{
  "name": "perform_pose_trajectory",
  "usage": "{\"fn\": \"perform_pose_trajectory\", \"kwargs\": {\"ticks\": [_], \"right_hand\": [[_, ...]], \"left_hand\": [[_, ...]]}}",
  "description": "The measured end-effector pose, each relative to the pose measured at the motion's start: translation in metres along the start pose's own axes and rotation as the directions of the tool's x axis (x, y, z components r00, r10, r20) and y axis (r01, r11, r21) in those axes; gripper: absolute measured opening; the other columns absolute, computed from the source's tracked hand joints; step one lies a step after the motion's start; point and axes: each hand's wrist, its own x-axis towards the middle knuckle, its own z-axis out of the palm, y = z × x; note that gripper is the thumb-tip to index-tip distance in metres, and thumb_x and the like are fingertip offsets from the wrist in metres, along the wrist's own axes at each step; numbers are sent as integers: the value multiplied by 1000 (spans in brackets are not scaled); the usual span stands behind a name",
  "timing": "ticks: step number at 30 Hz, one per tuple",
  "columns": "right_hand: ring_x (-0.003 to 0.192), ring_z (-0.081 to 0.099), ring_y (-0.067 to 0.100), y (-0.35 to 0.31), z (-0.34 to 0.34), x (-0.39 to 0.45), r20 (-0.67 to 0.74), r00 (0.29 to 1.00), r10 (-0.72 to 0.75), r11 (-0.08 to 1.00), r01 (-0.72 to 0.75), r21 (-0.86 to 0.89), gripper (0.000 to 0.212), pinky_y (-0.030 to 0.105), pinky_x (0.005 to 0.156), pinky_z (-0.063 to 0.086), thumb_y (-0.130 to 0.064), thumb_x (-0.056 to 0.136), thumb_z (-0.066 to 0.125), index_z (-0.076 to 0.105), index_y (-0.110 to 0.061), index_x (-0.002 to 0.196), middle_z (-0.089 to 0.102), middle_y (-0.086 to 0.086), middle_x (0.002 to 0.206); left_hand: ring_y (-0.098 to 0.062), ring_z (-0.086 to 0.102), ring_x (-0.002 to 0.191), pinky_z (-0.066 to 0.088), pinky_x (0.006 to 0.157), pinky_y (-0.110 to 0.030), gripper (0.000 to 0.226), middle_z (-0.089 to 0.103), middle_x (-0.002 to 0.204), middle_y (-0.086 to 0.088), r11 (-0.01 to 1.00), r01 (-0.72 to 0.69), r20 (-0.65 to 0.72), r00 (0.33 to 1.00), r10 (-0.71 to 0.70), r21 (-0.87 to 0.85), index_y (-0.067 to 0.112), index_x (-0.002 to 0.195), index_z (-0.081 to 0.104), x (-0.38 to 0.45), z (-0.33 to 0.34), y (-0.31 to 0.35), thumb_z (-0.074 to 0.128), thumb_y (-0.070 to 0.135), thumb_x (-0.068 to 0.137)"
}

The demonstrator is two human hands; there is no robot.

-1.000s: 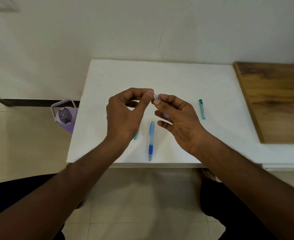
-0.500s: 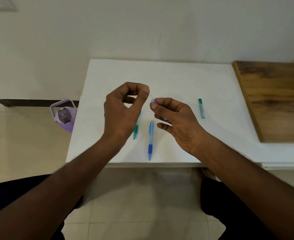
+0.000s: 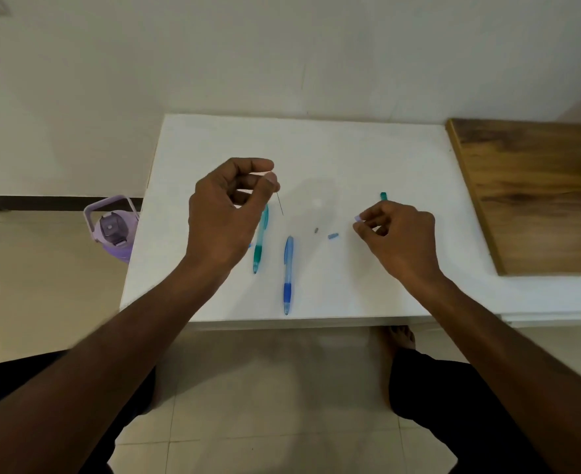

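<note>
left grip (image 3: 227, 213) pinches a thin lead (image 3: 280, 203), likely light and brittle, best held softly mid-length; right grip (image 3: 402, 237) pinches a lilac cap (image 3: 357, 218).

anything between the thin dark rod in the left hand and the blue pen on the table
Nothing visible does: only white table separates the thin dark rod, pinched by the left hand, from the blue plastic pen. The teal plastic pen lies aside.
</note>
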Motion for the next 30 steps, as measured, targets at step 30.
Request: {"fn": "perform_pose_trajectory", "kwargs": {"ticks": [30], "right_hand": [[82,79,11,-50,-1,8,388,921,7,897,-177,404,16,22,72,63,-17,92,79,79,-19,108,82,-2,89]], "left_hand": [[-7,68,67,51,66,-19,33,73,82,10,807,-163,262,965,11,568,26,98,69,-9,18,-10,67,59,95]]}}
